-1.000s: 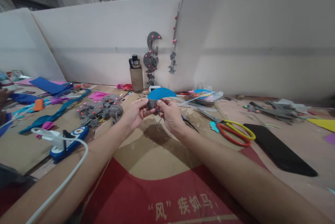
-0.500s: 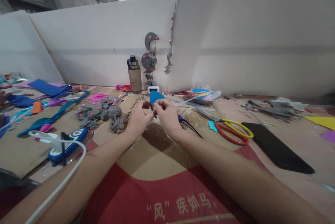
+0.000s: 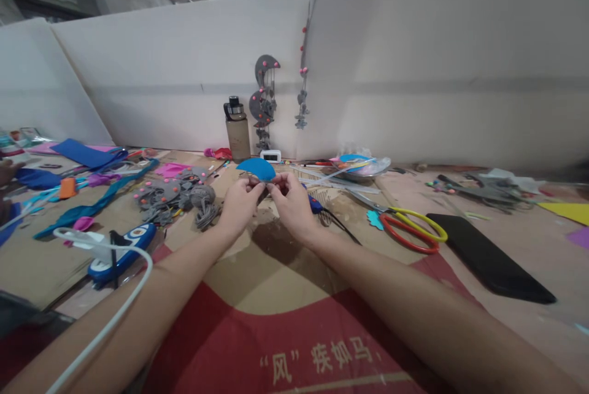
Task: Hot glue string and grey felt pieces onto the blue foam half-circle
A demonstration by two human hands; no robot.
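Observation:
A blue crescent-like piece [image 3: 256, 167], perhaps felt, stands up above my fingertips over the cardboard. My left hand [image 3: 240, 205] pinches its lower edge from the left. From the right, my right hand [image 3: 291, 204] pinches the same edge, the two thumbs almost touching. My fingers cover the lower part of the piece. Just right of my right hand lies a blue object [image 3: 315, 203] with a black cord, partly hidden. Grey yarn [image 3: 205, 205] and grey cut pieces with pink dots [image 3: 159, 193] lie to the left of my left hand.
Scissors [image 3: 414, 228] with red and yellow handles lie at right beside a black phone-like slab [image 3: 492, 259]. A bottle [image 3: 238, 136] stands by the white partition, near hanging grey crescents [image 3: 262, 105]. A white cable [image 3: 115, 320] crosses my left forearm. Another person's hand [image 3: 8, 171] shows at far left.
The blue piece has turned, so its wide curved shape now faces me and reaches further left. Both hands have shifted slightly and stay pinched on it. The strand hanging at the partition has swung slightly right.

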